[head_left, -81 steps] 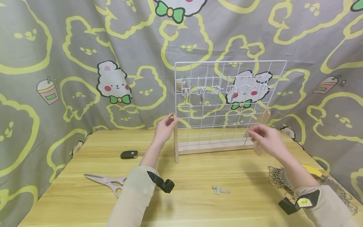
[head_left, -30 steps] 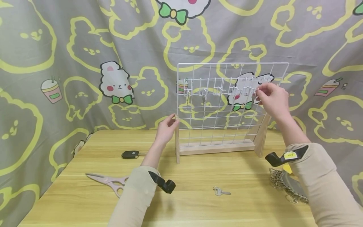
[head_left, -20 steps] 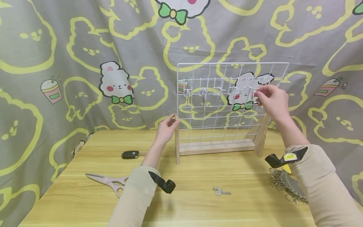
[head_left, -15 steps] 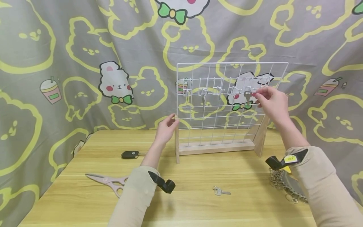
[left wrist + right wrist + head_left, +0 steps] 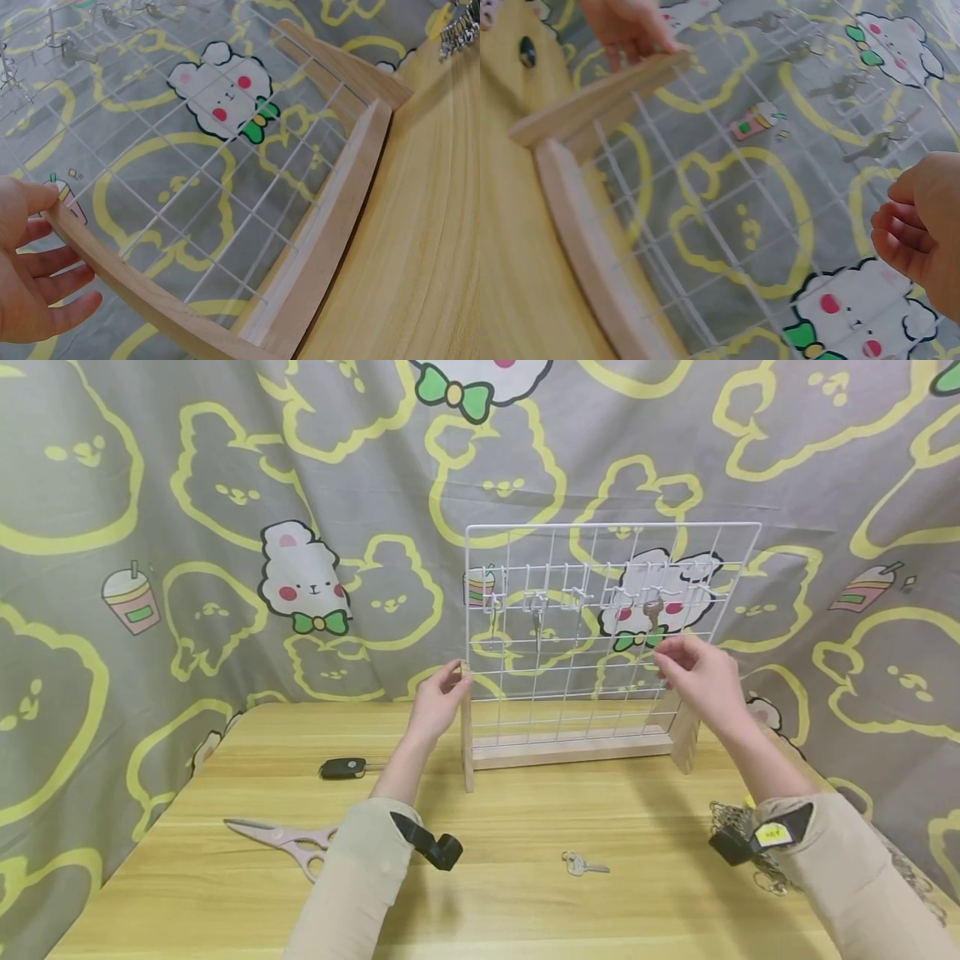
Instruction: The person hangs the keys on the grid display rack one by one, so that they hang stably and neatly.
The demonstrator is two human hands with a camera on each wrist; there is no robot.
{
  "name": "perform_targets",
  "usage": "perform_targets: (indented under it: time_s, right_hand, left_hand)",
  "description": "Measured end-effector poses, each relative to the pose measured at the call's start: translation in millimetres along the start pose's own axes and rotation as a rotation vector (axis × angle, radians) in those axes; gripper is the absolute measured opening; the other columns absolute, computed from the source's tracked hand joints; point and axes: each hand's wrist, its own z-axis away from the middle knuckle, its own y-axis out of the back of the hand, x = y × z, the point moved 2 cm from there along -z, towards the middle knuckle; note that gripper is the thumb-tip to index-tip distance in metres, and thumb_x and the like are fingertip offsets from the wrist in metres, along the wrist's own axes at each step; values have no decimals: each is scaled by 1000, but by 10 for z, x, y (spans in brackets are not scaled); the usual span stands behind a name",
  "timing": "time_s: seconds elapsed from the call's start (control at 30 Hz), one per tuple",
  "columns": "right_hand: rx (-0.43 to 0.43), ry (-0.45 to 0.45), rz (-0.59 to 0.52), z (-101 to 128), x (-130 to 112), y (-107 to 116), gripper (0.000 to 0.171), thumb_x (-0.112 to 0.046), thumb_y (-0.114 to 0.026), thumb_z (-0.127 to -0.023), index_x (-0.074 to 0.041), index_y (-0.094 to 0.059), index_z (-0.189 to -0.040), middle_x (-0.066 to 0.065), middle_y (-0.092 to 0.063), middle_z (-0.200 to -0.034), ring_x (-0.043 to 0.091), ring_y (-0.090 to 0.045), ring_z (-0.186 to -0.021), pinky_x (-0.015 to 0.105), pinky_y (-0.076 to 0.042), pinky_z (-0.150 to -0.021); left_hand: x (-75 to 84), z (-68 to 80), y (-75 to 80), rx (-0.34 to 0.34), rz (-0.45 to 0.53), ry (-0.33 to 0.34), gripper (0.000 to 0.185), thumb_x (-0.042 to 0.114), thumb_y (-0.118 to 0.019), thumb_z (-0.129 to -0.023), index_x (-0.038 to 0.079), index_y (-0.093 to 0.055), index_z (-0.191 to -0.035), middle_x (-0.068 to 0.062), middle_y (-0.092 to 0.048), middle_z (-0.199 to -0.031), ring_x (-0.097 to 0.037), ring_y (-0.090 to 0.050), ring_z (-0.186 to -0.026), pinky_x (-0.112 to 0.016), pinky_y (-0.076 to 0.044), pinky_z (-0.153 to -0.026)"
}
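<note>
A white wire grid rack on a wooden stand (image 5: 570, 748) stands at the back of the table. My left hand (image 5: 441, 692) grips its left wooden post (image 5: 112, 262), thumb on one side and fingers on the other. My right hand (image 5: 693, 675) hovers in front of the rack's right half, fingers loosely curled and holding nothing (image 5: 919, 225). A key (image 5: 652, 612) hangs from a hook just above that hand. Two more keys (image 5: 537, 614) hang from hooks on the left. A loose key (image 5: 583, 863) lies on the table in front of me.
Pink scissors (image 5: 285, 839) lie at the front left, with a black car key fob (image 5: 342, 767) behind them. A pile of metal chain (image 5: 738, 827) sits by the right edge. A patterned curtain hangs close behind the rack.
My right hand rose to the upper right hooks with a key, left it hanging there, then came down empty. The left hand stayed on the post.
</note>
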Motion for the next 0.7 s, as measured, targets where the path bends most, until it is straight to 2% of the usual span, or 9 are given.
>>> perform_targets:
  time_s: [0.3,0.53,0.7]
  right_hand:
    - [-118,3,-76,393,8,-269,18,-7,-60,-89,6,-61,-103,18,-65,-89,1,-57,-66,18,-52,-58]
    - [-197,-28,-57,689,21,-457,17,-12,-64,-88,1,-63,-99,8,-65,-83,10,-56,-66,21,-48,-54]
    - [-262,-15,-83,865,48,-604,13,-5,-66,-84,-1,-64,-96,4,-64,-80,11,-57,-66,22,-49,-56]
  left_hand:
    - [-10,10,-5,-2,-6,8,51,21,-56,-93,8,-41,-140,-16,-55,-127,-28,-50,-118,-39,-38,-101]
    - [5,9,-1,-16,6,14,52,22,-56,-94,10,-39,-141,-15,-53,-128,-28,-49,-118,-40,-37,-102]
    - [10,0,7,-16,12,10,52,23,-56,-93,10,-39,-141,-15,-53,-128,-28,-48,-119,-39,-37,-102]
